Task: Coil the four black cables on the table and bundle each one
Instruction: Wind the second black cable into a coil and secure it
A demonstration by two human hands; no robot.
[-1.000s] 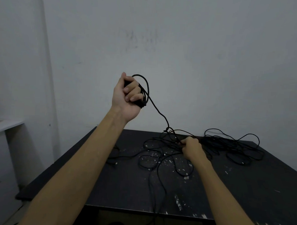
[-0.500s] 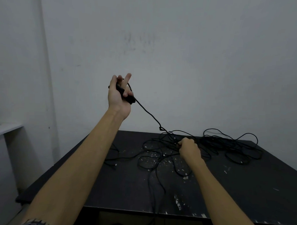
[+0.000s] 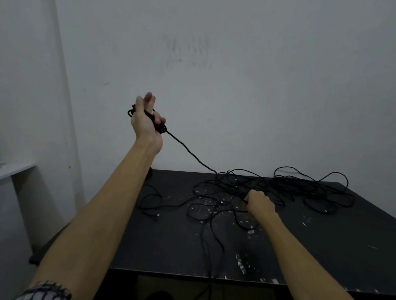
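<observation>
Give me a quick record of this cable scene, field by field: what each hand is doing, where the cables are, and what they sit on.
left hand: raised above the table, a small black coil wound round it, some fingers extended
taut strand: runs from the coil down to the pile
right hand: low over the table, fingers curled on a strand in the tangle
loose cables: tangled black heap across the far half of the table; one strand hangs over the near edge
table: black, scuffed with white flecks
bundles finished: none visible

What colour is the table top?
Black table top, flecked with white marks; head view.
</observation>
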